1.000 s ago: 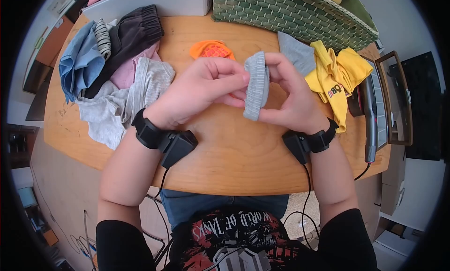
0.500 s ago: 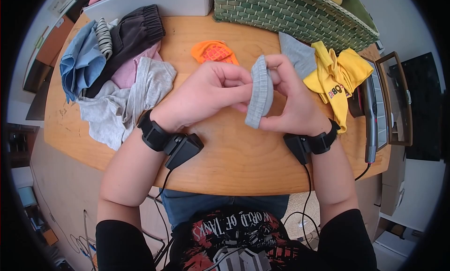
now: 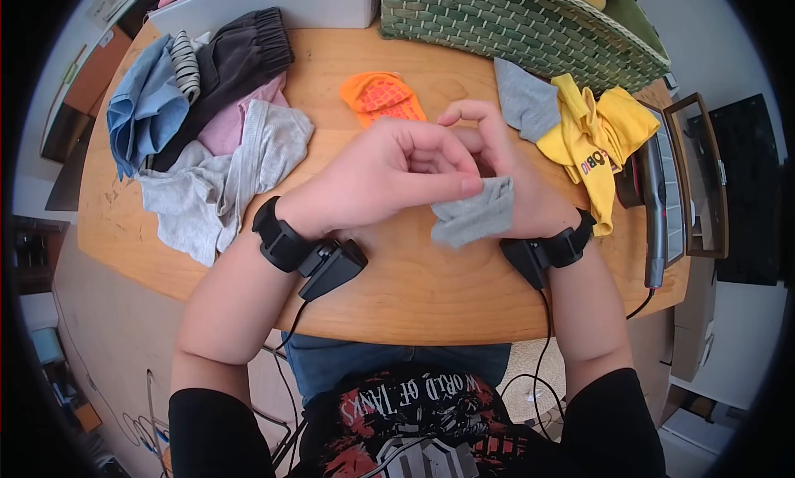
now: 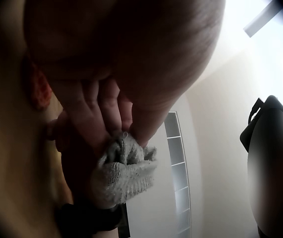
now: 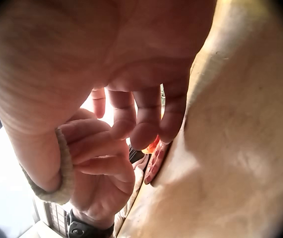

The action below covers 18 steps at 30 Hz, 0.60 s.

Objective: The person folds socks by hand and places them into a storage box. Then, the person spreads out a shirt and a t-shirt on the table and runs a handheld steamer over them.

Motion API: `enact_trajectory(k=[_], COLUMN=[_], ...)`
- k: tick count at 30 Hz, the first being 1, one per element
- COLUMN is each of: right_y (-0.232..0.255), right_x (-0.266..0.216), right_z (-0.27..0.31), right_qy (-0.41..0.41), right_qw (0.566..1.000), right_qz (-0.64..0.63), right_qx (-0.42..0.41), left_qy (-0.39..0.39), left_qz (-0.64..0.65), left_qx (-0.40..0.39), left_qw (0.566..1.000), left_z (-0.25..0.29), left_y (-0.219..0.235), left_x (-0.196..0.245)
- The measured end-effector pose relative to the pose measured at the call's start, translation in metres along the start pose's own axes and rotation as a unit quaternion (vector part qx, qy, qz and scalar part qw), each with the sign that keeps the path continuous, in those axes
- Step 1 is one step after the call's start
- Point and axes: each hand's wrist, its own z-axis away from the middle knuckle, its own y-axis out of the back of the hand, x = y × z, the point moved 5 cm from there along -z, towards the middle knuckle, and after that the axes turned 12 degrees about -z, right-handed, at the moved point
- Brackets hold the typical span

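A small grey sock with a ribbed cuff is pinched between the thumb and fingers of my left hand, over the table's middle. My right hand is close behind it. In the right wrist view, the sock's cuff loops round the right thumb, while the other right fingers bend loosely, clear of the fabric. From the left wrist view the sock hangs bunched below the left fingertips. Beyond the hands an orange sock with a red grip pattern lies on the table.
Clothes are piled at the left: blue cloth, dark trousers and a light grey garment. At the right are grey cloth, a yellow garment and a corded appliance. Behind stand a white box and a green woven basket.
The cuff, earlier stretched between the right thumb and fingers, has come off those fingers and the sock droops toward the body. My left hand has moved right, pinching it.
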Motion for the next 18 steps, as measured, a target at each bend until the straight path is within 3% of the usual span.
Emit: enact_trajectory(k=[7,10,13,15,18], right_y=[0.006,0.008,0.009,0.016,0.016], right_x=[0.000,0.006,0.006,0.008,0.005], right_z=[-0.001,0.000,0.000,0.000,-0.002], right_qy=[0.015,-0.017,0.011,0.010,-0.006], right_qw=[0.999,0.998,0.997,0.993,0.988], right_qz=[0.024,0.035,0.055,0.031,0.010], right_qx=[0.044,0.053,0.048,0.115,0.153], left_qy=[-0.028,-0.009,-0.021,-0.009,-0.002], left_qz=[-0.030,-0.044,-0.069,-0.058,-0.037], left_qx=[-0.006,-0.015,-0.003,0.023,0.055], left_qw=[0.999,0.999,0.997,0.998,0.998], left_z=[-0.003,0.001,-0.002,-0.003,-0.005], left_y=[0.005,0.004,0.009,0.010,0.010], left_x=[0.000,-0.001,0.000,0.000,0.001])
